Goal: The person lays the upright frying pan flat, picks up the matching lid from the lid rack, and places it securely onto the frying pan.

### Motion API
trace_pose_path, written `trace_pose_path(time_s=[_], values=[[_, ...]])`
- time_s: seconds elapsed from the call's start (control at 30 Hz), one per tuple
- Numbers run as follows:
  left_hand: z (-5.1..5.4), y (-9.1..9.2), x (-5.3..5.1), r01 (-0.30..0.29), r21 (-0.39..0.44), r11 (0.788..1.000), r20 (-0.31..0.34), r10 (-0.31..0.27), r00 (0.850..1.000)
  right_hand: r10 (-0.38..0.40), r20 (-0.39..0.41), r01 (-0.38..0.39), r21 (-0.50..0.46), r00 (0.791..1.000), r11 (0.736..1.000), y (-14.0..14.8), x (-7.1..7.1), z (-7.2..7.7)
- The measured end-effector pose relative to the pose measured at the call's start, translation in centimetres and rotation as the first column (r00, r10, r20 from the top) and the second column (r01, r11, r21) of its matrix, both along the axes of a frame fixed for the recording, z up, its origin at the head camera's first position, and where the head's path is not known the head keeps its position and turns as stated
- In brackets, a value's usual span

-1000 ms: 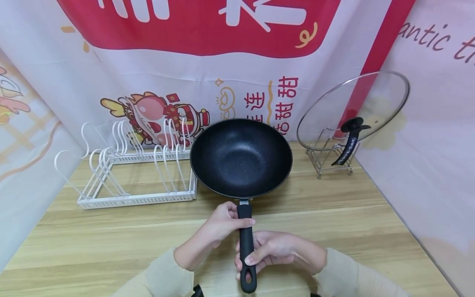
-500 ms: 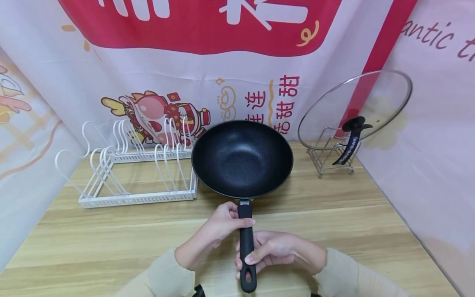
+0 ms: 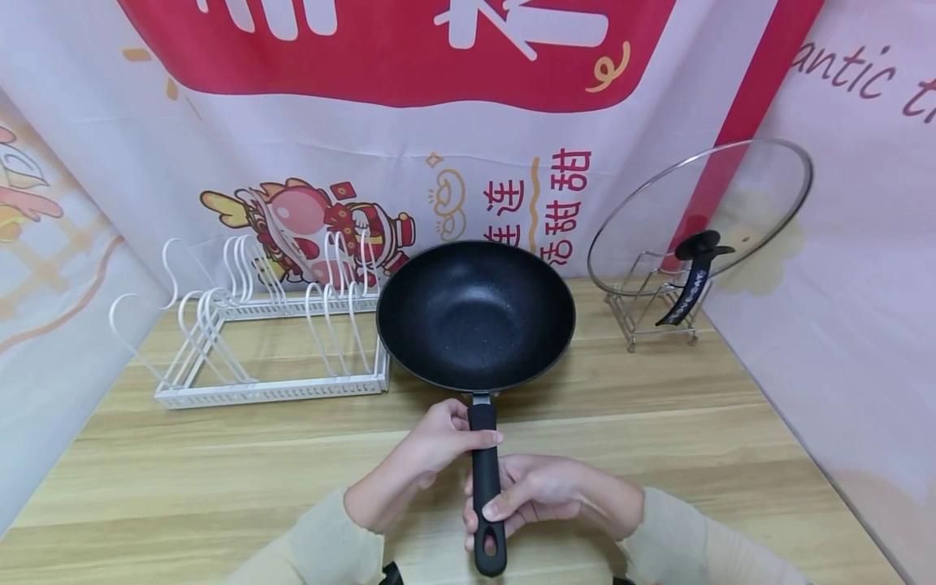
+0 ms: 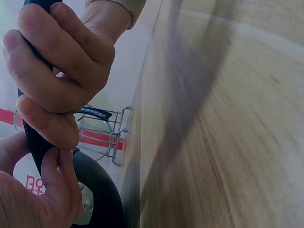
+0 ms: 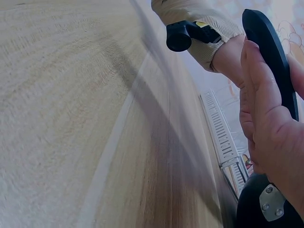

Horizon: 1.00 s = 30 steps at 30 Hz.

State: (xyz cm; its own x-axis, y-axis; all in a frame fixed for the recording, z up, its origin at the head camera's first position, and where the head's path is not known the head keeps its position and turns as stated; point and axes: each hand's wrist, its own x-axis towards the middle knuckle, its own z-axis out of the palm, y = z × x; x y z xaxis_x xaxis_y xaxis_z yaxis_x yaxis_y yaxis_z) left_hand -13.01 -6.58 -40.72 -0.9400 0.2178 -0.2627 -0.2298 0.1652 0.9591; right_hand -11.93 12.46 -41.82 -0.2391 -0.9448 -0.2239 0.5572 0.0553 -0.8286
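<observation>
Wok (image 3: 477, 317) at frame centre, handle (image 3: 485, 471) toward the lower edge. Left hand (image 3: 444, 439) grips it near the wok, right hand (image 3: 532, 491) grips nearer its end, apparently to share the weight. Glass lid (image 3: 700, 218), at right, leans in a wire stand (image 3: 647, 334).
</observation>
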Motion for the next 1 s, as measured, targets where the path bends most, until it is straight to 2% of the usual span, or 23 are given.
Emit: trace_pose_path(time_s=[0.37,0.8,1.0], values=[[-0.25,0.08,0.01,0.015,0.037,0.999,0.008,-0.015,1.0,-0.002,0.0,0.002,-0.008,1.0,1.0,0.0,0.11,-0.29],[-0.3,-0.03,0.17,0.032,0.018,0.999,0.019,-0.032,0.999,0.002,-0.004,-0.002,-0.029,1.0,1.0,-0.07,0.28,-0.62],[-0.35,-0.04,0.04,0.049,0.044,0.998,0.021,-0.05,0.999,0.002,-0.003,-0.002,-0.029,1.0,1.0,-0.04,0.27,-0.58]])
